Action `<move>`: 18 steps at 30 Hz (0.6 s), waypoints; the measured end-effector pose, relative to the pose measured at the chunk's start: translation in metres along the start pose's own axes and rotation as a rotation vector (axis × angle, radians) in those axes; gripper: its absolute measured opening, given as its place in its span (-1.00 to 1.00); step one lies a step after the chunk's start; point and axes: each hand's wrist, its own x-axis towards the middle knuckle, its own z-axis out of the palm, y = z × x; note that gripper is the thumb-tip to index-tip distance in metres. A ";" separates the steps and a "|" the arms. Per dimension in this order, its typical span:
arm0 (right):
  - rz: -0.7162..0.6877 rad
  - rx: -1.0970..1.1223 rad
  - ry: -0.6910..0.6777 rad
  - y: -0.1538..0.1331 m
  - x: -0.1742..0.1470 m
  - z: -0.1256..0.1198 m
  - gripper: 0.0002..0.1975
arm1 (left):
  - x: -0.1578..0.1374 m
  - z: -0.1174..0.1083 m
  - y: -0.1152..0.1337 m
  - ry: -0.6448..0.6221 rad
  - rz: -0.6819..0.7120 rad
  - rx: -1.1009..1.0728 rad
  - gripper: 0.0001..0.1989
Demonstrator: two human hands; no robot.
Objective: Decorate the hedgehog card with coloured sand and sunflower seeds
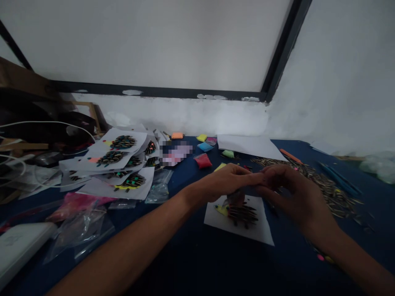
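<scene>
My left hand (230, 181) and my right hand (288, 191) meet above the table, their fingertips pinched together. Whatever lies between the fingertips is too small or hidden to make out. Below my left hand is a white paper sheet (222, 228) with a hedgehog figure (243, 214) on it. The figure has a yellow head and dark, pale-edged spines that look like sunflower seeds. Part of it is covered by my left hand. A pile of similar striped seeds (331, 191) spreads beyond and to the right of my right hand.
Papers with finished-looking hedgehog figures (115, 160) are stacked at left. Small packets of coloured clay, including a red packet (203, 161) and a blue packet (205, 146), lie at the back. Orange-handled scissors (290, 156), plastic bags (88, 230) and a white box (24, 246) are around.
</scene>
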 end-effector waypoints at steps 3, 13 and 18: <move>-0.024 -0.016 -0.013 0.002 0.000 -0.001 -0.70 | -0.001 -0.003 0.002 0.035 0.034 -0.012 -0.67; -0.156 -0.027 0.000 -0.002 -0.001 -0.001 -0.85 | 0.000 0.000 0.003 0.120 -0.035 -0.036 -0.69; -0.193 -0.021 0.043 -0.002 -0.001 -0.001 -0.93 | -0.001 -0.001 0.006 0.096 -0.060 0.009 -0.70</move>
